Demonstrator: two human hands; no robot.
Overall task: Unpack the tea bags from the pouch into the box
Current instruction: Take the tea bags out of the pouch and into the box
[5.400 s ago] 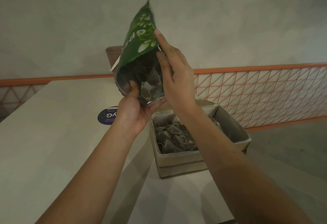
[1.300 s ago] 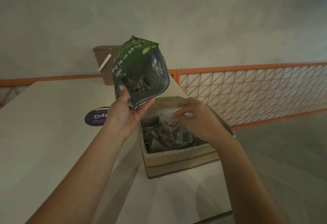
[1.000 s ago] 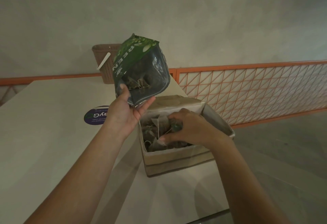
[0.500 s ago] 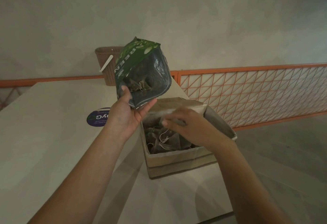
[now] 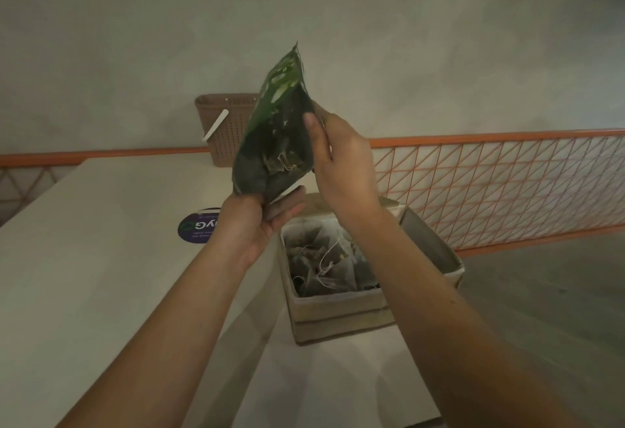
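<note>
Closest to the camera, two bare forearms reach in from 6 o'clock over a pale desk (image 5: 84, 275). Next up is the cardboard box (image 5: 338, 312), sitting on the desk a bit right of centre, already holding a pile of pyramid tea bags (image 5: 324, 263) with white strings and tags. Its flaps are open, one standing out toward 3 o'clock.

Just above the box, around 12 o'clock from it, the left hand (image 5: 252, 224) grips the bottom end of the green pouch (image 5: 275, 143), fingers curled under and around it. The right hand (image 5: 341, 163) pinches the pouch's right edge, thumb on the near face and fingers behind. The pouch is held up in the air, tilted, its clear dark window showing a few tea bags still inside. The white print on the green part is too blurry to read.

At about 9 o'clock from the box there's a round purple sticker (image 5: 198, 226) on the desk, upside-down letters reading something like "yG", small print unreadable. Further back, a brown woven basket (image 5: 225, 126) with a white handle, then an orange mesh railing (image 5: 490, 184) and a plain grey wall.
</note>
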